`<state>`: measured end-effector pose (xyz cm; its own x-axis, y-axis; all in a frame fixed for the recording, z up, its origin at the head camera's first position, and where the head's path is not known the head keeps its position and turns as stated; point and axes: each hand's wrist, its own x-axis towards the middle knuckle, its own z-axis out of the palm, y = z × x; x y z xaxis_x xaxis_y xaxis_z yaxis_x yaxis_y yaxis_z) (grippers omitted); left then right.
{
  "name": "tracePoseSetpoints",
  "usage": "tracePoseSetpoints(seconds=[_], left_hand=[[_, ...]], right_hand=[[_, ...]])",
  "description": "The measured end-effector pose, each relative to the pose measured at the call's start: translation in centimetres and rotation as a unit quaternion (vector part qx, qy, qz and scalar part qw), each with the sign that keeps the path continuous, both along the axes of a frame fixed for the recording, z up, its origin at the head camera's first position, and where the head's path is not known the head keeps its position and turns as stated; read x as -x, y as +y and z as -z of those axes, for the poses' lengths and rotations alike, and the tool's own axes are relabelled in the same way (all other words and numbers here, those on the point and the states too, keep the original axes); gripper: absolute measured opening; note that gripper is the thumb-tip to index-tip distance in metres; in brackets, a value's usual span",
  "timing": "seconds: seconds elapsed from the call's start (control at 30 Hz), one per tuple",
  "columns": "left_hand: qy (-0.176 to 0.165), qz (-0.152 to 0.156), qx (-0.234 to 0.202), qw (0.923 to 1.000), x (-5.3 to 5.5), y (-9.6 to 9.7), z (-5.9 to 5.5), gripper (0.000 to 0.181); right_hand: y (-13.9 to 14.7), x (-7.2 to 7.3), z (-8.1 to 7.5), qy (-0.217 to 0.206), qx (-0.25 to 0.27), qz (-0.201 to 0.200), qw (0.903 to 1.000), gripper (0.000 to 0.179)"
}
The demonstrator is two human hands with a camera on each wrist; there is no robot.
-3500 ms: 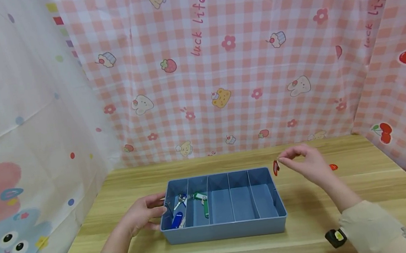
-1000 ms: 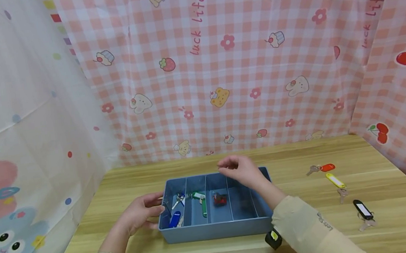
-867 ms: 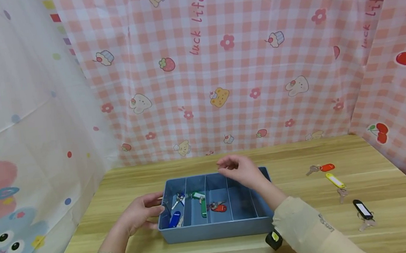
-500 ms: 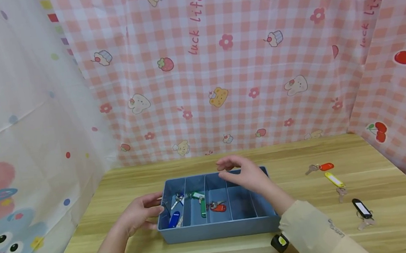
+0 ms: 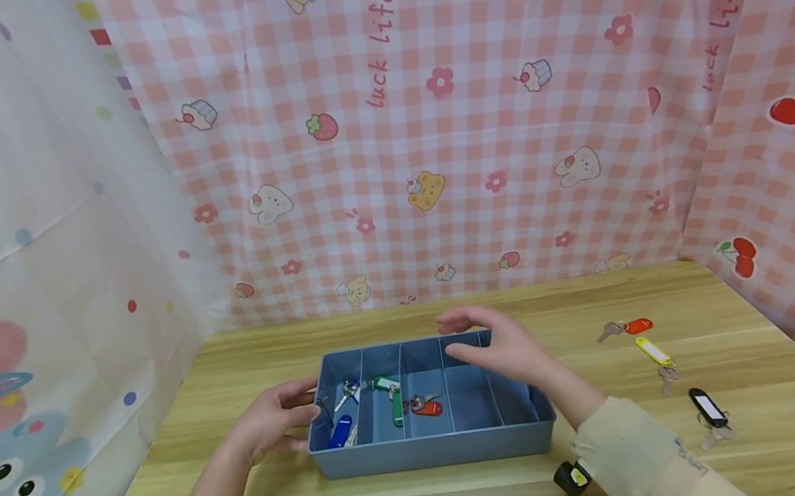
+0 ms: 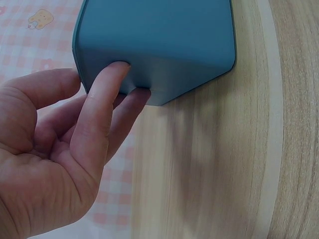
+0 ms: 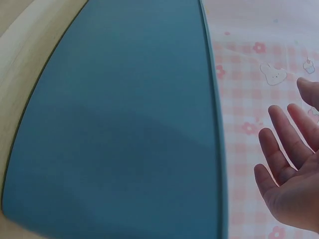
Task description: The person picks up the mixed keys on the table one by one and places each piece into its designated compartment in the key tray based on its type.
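A blue-grey divided tray (image 5: 435,450) stands on the table in the head view. My left hand (image 5: 270,422) rests its fingertips against the tray's left end; in the left wrist view the fingers (image 6: 102,94) press on the outer wall. Spread and holding nothing, my right hand (image 5: 504,346) hovers over the tray's right compartments. Blue-tagged keys (image 5: 341,431) lie in the leftmost compartment and green-tagged keys (image 5: 397,405) in the second. The middle one holds a red-tagged key (image 5: 427,410). In the right wrist view, my right hand (image 7: 294,174) is beside the tray wall (image 7: 124,124), fingers apart.
Right of the tray, on the wooden table (image 5: 605,388), lie an orange-red-tagged key (image 5: 638,326), a yellow-tagged key (image 5: 653,351) and a black-tagged key (image 5: 708,407). A checked cloth (image 5: 386,151) hangs behind the table; a white patterned cloth (image 5: 75,260) hangs at left.
The red-tagged key, pinched by my right hand earlier, was let go into the middle compartment. That hand has since spread its fingers and shifted right. My left hand stays at the tray.
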<state>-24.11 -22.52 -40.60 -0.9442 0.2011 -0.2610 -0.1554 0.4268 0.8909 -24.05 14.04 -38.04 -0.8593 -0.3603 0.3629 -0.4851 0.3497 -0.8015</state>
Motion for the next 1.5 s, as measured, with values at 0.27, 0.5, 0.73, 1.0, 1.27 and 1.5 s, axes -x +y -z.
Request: tracePoseSetpoints(seconds=[0.27,0.5,0.73,1.0,1.27,1.5], left_hand=[[0.001,0.0,0.004,1.0,0.0,-0.1,0.1,0.056],[0.001,-0.001,-0.002,1.0,0.0,-0.1,0.1,0.056],[0.002,-0.002,-0.001,1.0,0.0,-0.1,0.1,0.056],[0.003,-0.002,0.001,1.0,-0.1,0.0,-0.1,0.057],[0.0,-0.002,-0.006,1.0,0.0,-0.1,0.0,0.055],[0.0,-0.004,-0.005,1.0,0.1,-0.1,0.0,0.055]], right_hand=[[1.5,-0.3,0.0,0.028,-0.015,-0.005,0.9995,0.039],[3.0,-0.6,-0.1,0.053,-0.038,0.001,0.9979,0.043],[4.3,-0.8,0.5,0.081,-0.056,0.014,0.995,0.046],[5.2,-1.0,1.3,0.129,-0.083,0.015,0.9881,0.045],[6.4,-1.0,2.2,0.152,-0.107,0.019,0.9823,0.05],[8.2,-0.4,3.3,0.175,-0.119,0.038,0.9765,0.053]])
